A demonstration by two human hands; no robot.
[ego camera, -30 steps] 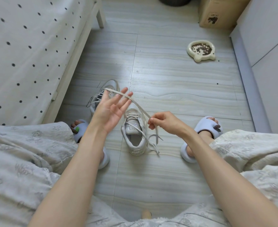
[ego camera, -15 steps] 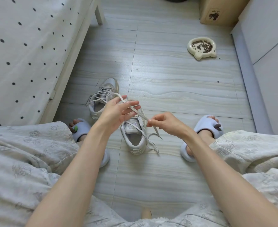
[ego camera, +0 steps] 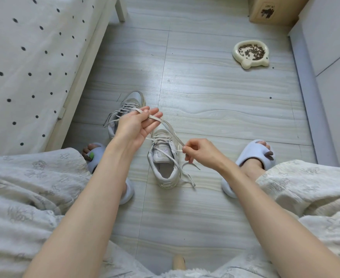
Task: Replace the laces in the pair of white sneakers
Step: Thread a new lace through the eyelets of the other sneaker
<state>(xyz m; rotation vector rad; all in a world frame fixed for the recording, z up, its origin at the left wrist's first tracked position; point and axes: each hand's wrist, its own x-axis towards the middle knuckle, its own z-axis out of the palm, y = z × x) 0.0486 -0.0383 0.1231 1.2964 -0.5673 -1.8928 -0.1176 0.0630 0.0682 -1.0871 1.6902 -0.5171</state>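
Observation:
Two white sneakers stand on the floor between my feet. The near sneaker point(ego camera: 164, 161) has its heel toward me and its laces loose. The far sneaker point(ego camera: 129, 105) sits behind my left hand, partly hidden. A flat pale lace point(ego camera: 169, 127) stretches in the air between my hands. My left hand point(ego camera: 137, 125) is raised palm up with the lace looped over its straight fingers. My right hand point(ego camera: 200, 154) pinches the lace's other part just right of the near sneaker, and an end dangles below it.
A bed with a dotted sheet point(ego camera: 34, 63) fills the left side. A pet food bowl point(ego camera: 250, 55) and a cardboard box point(ego camera: 269, 11) sit at the far right, beside a grey cabinet point(ego camera: 329, 73). My feet wear pale slippers point(ego camera: 253, 155).
My left hand dropped toward the near sneaker, then rose a little again with fingers spread, keeping the lace over them. My right hand stayed near the sneaker, holding the lace.

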